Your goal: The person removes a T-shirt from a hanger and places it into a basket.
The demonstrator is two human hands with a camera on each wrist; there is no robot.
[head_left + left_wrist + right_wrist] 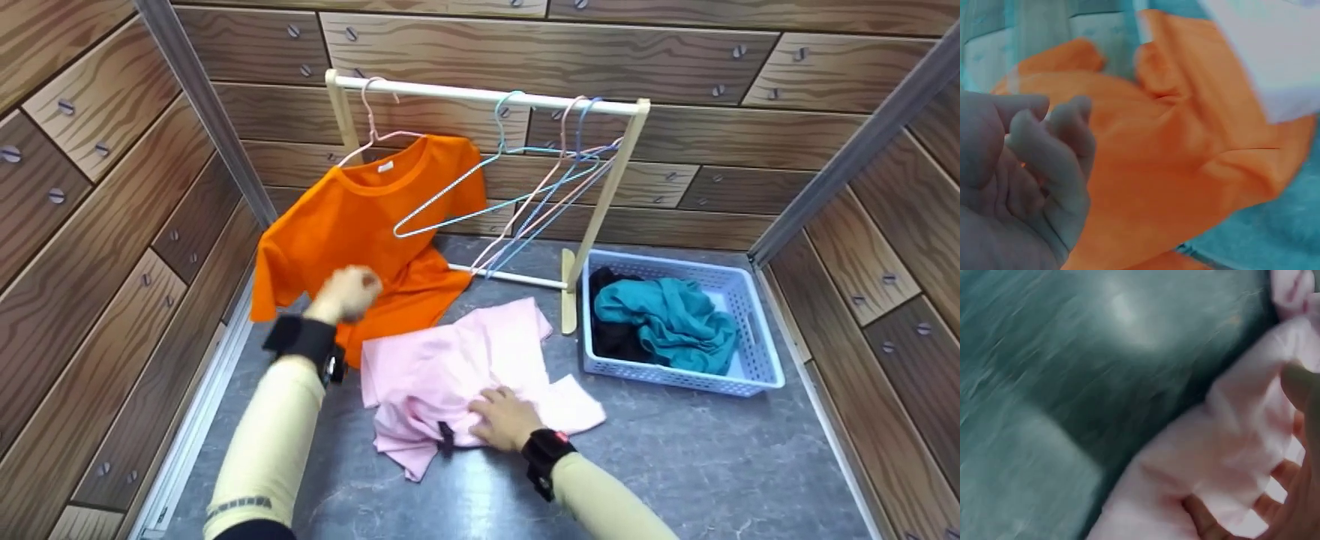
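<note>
A pink T-shirt point(450, 360) lies rumpled on the grey floor, with a small dark patch at its near edge. My right hand point(506, 418) rests on its near side, fingers spread over the cloth; in the right wrist view the fingertips point(1202, 517) press into the folds. My left hand point(349, 291) is raised in front of an orange T-shirt point(367, 217). Its fingers are loosely curled with nothing in them, as the left wrist view shows. The orange shirt is on a pink hanger point(371, 124) at the left of the rack, its lower part trailing on the floor.
The wooden rack's white rail point(457, 94) also carries a light blue hanger point(442, 202) and several pink and blue hangers at its right end. Right of the rack, a pale blue basket point(679, 379) holds a teal garment point(667, 319) and a black one point(619, 337). Wood-patterned walls surround the floor.
</note>
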